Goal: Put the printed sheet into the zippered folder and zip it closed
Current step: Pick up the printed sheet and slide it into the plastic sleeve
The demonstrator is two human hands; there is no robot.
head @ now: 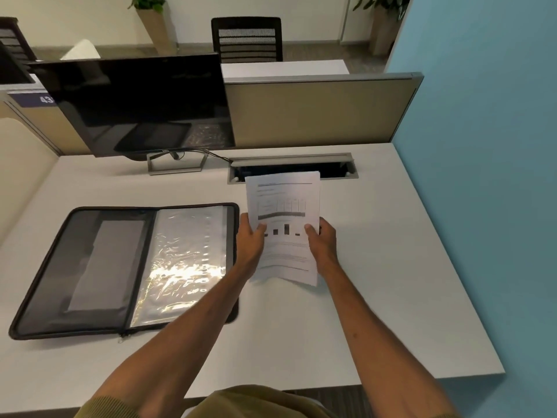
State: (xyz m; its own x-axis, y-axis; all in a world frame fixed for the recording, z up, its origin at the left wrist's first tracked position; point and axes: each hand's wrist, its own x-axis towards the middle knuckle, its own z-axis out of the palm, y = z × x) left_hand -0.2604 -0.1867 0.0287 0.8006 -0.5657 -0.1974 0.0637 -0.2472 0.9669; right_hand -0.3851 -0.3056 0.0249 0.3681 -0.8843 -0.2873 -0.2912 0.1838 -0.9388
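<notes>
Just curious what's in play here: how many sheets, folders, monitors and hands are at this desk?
printed sheet: 1
zippered folder: 1
monitor: 1
hands: 2 (left hand, right hand)
total: 5

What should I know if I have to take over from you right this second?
Left hand: grips the sheet's left edge, thumb on top.
Right hand: grips its right edge.
Sheet: printed side up, just right of the folder, not in it yet.
Folder: lies open and unzipped on the desk, with a clear sleeve on its right half.
Done: folder open, sheet in hand.
Left: slide the sheet in, close the folder, zip it shut.
</notes>
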